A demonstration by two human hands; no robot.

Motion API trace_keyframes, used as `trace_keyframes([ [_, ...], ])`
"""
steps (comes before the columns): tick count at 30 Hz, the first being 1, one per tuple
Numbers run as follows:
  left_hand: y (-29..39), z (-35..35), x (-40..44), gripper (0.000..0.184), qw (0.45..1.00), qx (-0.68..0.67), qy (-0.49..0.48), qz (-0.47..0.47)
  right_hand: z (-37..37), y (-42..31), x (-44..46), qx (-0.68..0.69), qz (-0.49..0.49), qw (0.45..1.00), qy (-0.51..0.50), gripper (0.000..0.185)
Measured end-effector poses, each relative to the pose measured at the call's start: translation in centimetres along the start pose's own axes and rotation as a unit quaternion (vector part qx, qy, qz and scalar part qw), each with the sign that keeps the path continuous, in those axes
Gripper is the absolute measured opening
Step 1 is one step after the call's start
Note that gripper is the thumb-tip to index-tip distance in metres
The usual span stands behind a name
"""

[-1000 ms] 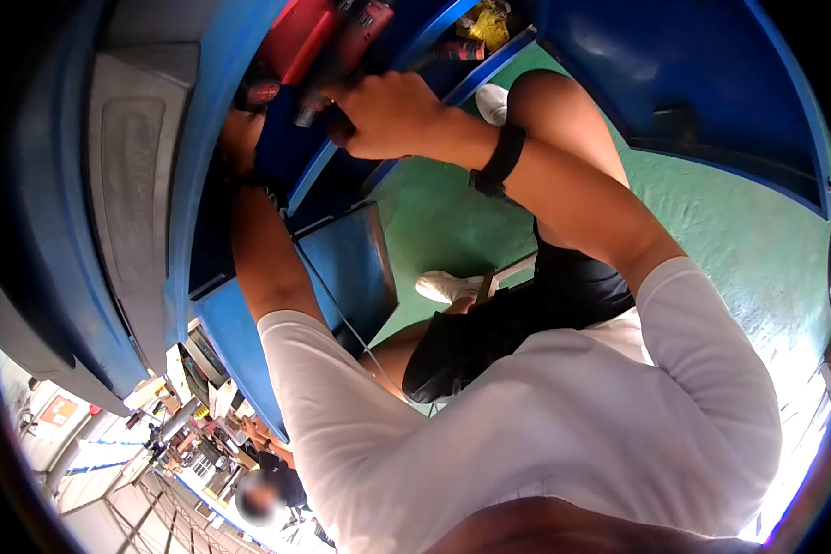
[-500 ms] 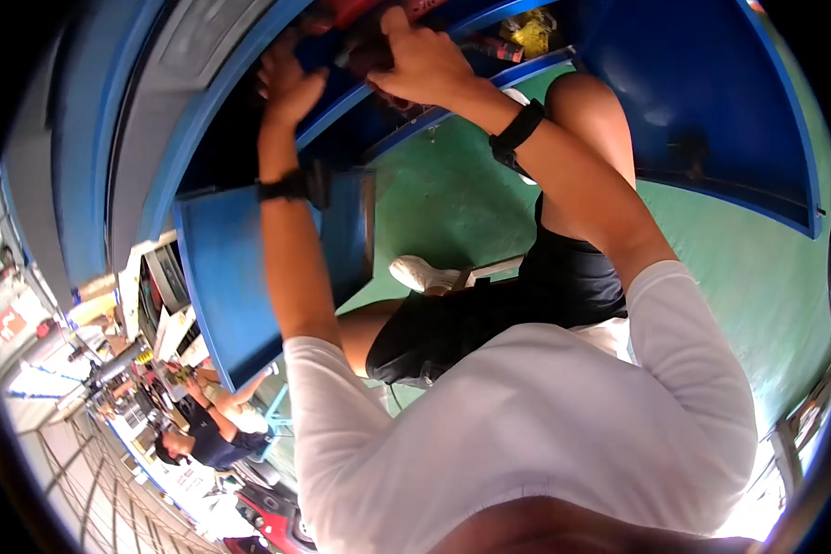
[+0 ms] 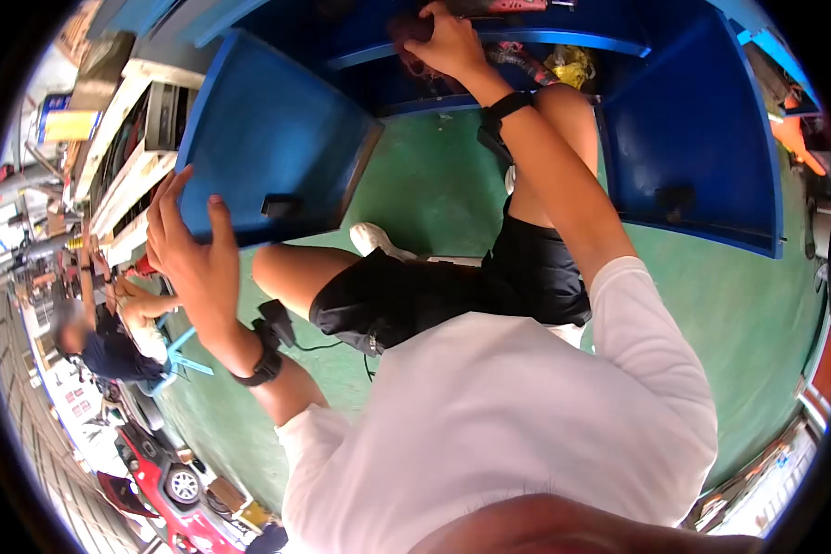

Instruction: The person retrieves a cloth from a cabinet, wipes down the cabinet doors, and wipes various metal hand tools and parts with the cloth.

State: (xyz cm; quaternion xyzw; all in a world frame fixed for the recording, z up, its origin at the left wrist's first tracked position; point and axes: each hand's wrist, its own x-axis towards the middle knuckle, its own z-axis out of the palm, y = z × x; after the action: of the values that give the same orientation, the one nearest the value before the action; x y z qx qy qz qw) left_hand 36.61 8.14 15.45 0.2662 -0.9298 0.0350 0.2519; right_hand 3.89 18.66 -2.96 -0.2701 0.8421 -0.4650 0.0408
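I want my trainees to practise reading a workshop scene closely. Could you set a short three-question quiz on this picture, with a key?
1. Multiple choice: what colour is the floor between the person's legs?
a) red
b) green
c) grey

2. True or false: the left blue door and the right blue door of the cabinet both stand open.

3. Fill the gap: of the left hand and the right hand, the ____ one is nearer the yellow bundle.

Key: 1 b; 2 true; 3 right
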Motion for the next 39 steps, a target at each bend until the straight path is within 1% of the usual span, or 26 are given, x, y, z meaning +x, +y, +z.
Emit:
trace_keyframes([
  [1,-1.8,-0.2,-1.1,0.041,0.997,0.060,-0.005,-0.038,0.8,0.2,-0.3,-0.036,-0.032,0.998,0.042,0.054],
  [2,-4.1,0.1,-2.1,0.043,0.995,0.075,-0.022,-0.062,1.4,0.1,-0.1,-0.038,-0.044,0.998,0.040,0.054],
  [4,-6.9,0.3,-3.3,0.046,0.993,0.066,-0.038,-0.095,2.1,0.2,-0.2,-0.077,-0.016,0.995,0.062,0.047],
  [5,-7.6,0.3,-3.7,0.046,0.992,0.064,-0.033,-0.101,2.2,0.4,0.0,-0.079,-0.025,0.995,0.061,0.047],
  [7,-8.8,0.6,-4.1,0.042,0.994,0.073,0.007,-0.083,1.9,1.7,0.8,-0.117,-0.061,0.991,0.008,0.060],
  [8,-9.6,0.7,-4.0,0.042,0.995,0.038,0.007,-0.092,1.9,2.4,1.4,-0.121,-0.067,0.990,0.011,0.060],
  [10,-8.8,0.3,-4.0,0.039,0.994,0.026,0.007,-0.102,1.3,2.6,1.6,0.039,-0.086,0.995,-0.040,0.049],
  [11,-8.2,0.1,-3.8,0.037,0.994,0.018,0.008,-0.108,0.6,2.8,1.6,0.033,-0.092,0.995,-0.035,0.049],
  [13,-6.9,-0.1,-4.1,0.034,0.995,-0.016,0.028,-0.094,-4.0,-0.8,-1.9,0.183,-0.044,0.974,-0.125,0.038],
  [15,-4.3,-0.9,-4.7,0.034,0.995,-0.092,-0.006,-0.039,-9.4,-4.9,-6.3,0.228,-0.030,0.962,-0.150,0.036],
  [16,-2.7,-1.5,-5.3,0.039,0.997,-0.072,-0.001,0.001,-11.7,-5.5,-8.4,0.226,-0.099,0.962,-0.115,0.038],
  [17,-1.8,-1.2,-5.4,0.039,0.997,-0.083,0.003,0.002,-14.3,-5.9,-10.6,0.222,-0.169,0.957,-0.079,0.040],
  [19,-0.1,-0.8,-5.9,0.046,0.973,-0.207,-0.025,0.095,-19.7,-8.6,-16.5,0.231,-0.100,0.967,-0.032,0.046],
  [20,1.1,-0.4,-5.9,0.046,0.971,-0.217,-0.018,0.097,-22.2,-9.6,-19.4,0.232,-0.079,0.970,-0.001,0.049],
  [21,2.5,0.2,-5.7,0.048,0.965,-0.243,-0.014,0.103,-24.1,-10.0,-21.4,0.226,-0.090,0.969,0.046,0.054],
  [23,4.2,1.7,-5.3,0.051,0.955,-0.277,-0.011,0.109,-27.6,-10.0,-24.7,0.163,-0.075,0.974,0.141,0.064],
  [26,6.6,4.3,-3.1,0.053,0.933,-0.301,0.055,0.190,-31.9,-6.9,-28.1,0.024,-0.020,0.963,0.267,0.070],
  [27,7.2,4.8,-2.4,0.053,0.929,-0.309,0.057,0.195,-33.0,-5.9,-28.7,0.017,-0.020,0.961,0.275,0.070],
  [29,8.4,5.7,-1.3,0.055,0.907,-0.385,-0.043,0.164,-34.4,-4.4,-30.1,-0.064,0.059,0.946,0.312,0.070],
  [30,9.2,6.2,-0.9,0.057,0.890,-0.420,-0.097,0.146,-34.7,-3.6,-30.4,-0.112,0.076,0.940,0.312,0.072],
  [31,10.1,6.9,-0.5,0.057,0.885,-0.427,-0.109,0.150,-34.9,-2.6,-30.7,-0.120,0.089,0.938,0.314,0.072],
  [33,11.5,8.5,0.6,0.056,0.907,-0.381,-0.096,0.151,-34.8,-0.3,-30.7,-0.211,0.108,0.932,0.275,0.073],
  [34,12.1,9.1,1.1,0.056,0.907,-0.379,-0.084,0.161,-34.6,-0.3,-30.9,-0.168,0.127,0.938,0.274,0.073],
  [35,12.5,10.1,2.0,0.056,0.907,-0.379,-0.095,0.158,-34.3,-0.5,-30.6,-0.169,0.136,0.939,0.268,0.073],
  [37,13.2,11.5,3.3,0.056,0.911,-0.365,-0.075,0.176,-33.8,-0.8,-30.7,-0.160,0.153,0.932,0.285,0.073],
  [39,13.9,11.6,4.6,0.059,0.915,-0.361,-0.085,0.158,-33.8,-0.2,-30.5,-0.182,0.139,0.928,0.293,0.071],
])
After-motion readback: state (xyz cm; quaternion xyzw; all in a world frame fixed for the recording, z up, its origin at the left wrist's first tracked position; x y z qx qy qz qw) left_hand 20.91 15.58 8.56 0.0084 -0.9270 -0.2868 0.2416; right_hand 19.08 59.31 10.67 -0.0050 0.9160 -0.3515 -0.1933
